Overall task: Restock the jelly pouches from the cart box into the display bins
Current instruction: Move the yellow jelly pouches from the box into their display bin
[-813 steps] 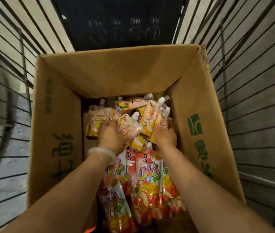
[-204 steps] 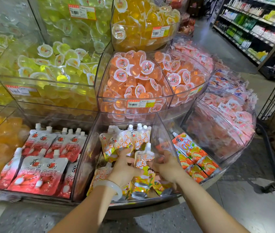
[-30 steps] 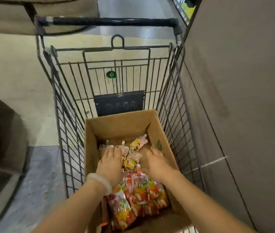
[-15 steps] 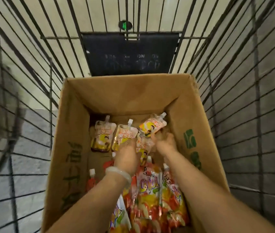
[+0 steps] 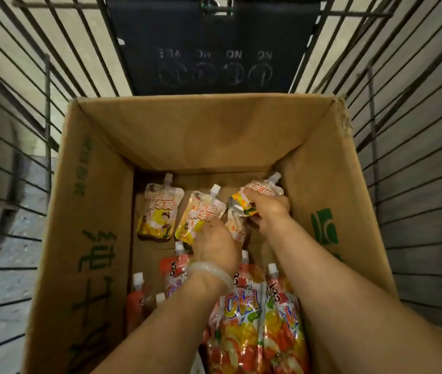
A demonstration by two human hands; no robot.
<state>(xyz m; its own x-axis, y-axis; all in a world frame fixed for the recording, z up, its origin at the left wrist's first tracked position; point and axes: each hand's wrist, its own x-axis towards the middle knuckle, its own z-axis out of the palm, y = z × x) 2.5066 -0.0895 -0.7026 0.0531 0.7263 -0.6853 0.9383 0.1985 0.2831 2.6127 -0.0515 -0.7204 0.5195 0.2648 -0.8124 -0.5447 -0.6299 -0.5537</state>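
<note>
Inside the cardboard box (image 5: 101, 238), one yellow jelly pouch (image 5: 257, 197) was gripped by the right hand (image 5: 267, 209); another pouch (image 5: 201, 214) was clasped under the left hand (image 5: 214, 245).

Wire cart walls (image 5: 414, 163) rise on my left and right; a black placard (image 5: 214, 44) hangs at the far end.

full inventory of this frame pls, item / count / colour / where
cardboard box: 1, brown with green print, in the cart
wire cart: 1, dark bars, around the box
black panel: 1, cart's far end
yellow-white spout pouches: at least 4, far end of box; one lying free, others in the hands
red-orange "Cici" pouches: several, exact count hidden, near end
bracelet: 1, pale, left wrist
left hand: on the pouch at mid-box
right hand: gripping a pouch near the right wall
</note>
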